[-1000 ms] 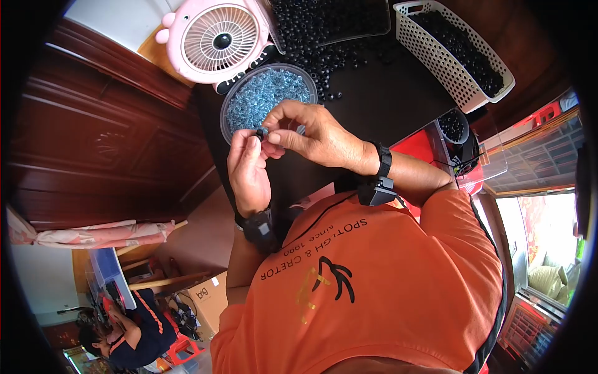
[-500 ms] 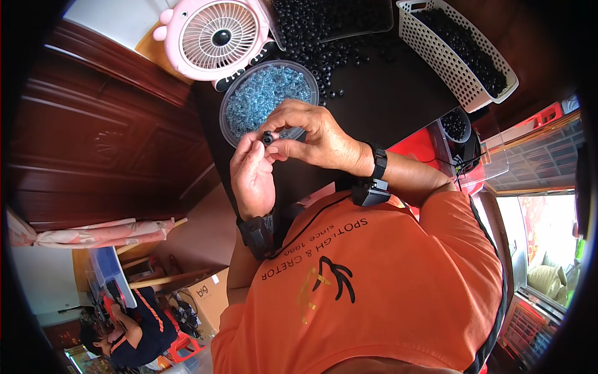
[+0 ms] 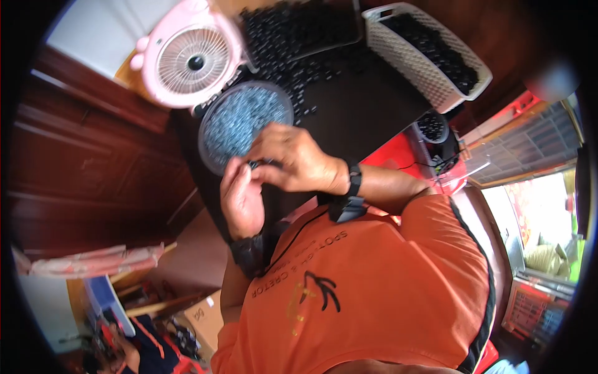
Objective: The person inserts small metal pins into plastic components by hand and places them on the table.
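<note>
My left hand point(image 3: 243, 201) and my right hand point(image 3: 298, 159) meet at the near edge of a round bowl point(image 3: 204, 144) of small clear-blue pieces point(image 3: 242, 117). Between their fingertips is a small black piece point(image 3: 253, 165), pinched from both sides and partly covered by the fingers. Motion blur hides its details. The fingers of my right hand curl over from above, while my left hand supports from the lower left. Many loose black pieces point(image 3: 299, 31) lie on the dark table behind the bowl.
A pink fan point(image 3: 190, 59) stands left of the bowl. At the upper right is a white perforated basket point(image 3: 405, 65) of black pieces, with a small container of black pieces point(image 3: 431, 126) below it. Another person point(image 3: 140, 346) sits at the lower left.
The whole view has shifted and blurred, with the table items now lower and further left. Both hands stay together; the black piece, clearly visible half a second ago, is now more covered.
</note>
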`<action>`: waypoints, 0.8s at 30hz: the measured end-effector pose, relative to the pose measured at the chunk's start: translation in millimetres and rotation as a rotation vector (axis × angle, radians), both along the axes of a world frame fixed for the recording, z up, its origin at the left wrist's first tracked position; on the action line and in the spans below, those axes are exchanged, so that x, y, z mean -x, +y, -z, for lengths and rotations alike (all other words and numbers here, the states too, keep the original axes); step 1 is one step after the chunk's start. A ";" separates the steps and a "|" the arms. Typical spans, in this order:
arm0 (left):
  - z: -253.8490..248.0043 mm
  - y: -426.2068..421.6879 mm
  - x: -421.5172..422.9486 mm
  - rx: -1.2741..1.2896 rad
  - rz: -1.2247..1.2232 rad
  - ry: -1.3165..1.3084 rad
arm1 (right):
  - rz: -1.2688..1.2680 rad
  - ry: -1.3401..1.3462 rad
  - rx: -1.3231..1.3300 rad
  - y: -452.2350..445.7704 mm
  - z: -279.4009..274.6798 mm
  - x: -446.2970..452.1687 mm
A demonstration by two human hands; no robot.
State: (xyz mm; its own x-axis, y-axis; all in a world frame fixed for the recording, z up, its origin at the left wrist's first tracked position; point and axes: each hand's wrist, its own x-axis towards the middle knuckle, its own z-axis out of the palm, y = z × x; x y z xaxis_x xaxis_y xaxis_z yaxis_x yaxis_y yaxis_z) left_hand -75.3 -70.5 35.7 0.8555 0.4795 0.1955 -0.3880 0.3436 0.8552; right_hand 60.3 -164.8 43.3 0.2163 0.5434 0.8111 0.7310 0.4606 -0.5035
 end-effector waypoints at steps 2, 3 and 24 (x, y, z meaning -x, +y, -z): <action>-4.0 -5.7 -4.1 0.004 -0.009 0.014 | 0.034 -0.062 -0.039 -4.0 -3.4 -1.0; -6.0 -6.0 -6.3 -0.045 0.014 0.022 | 0.049 -0.092 -0.003 -7.3 -6.2 -3.0; 57.2 42.5 86.7 -0.424 -0.525 0.386 | 0.505 0.058 0.611 -206.8 -14.2 -65.6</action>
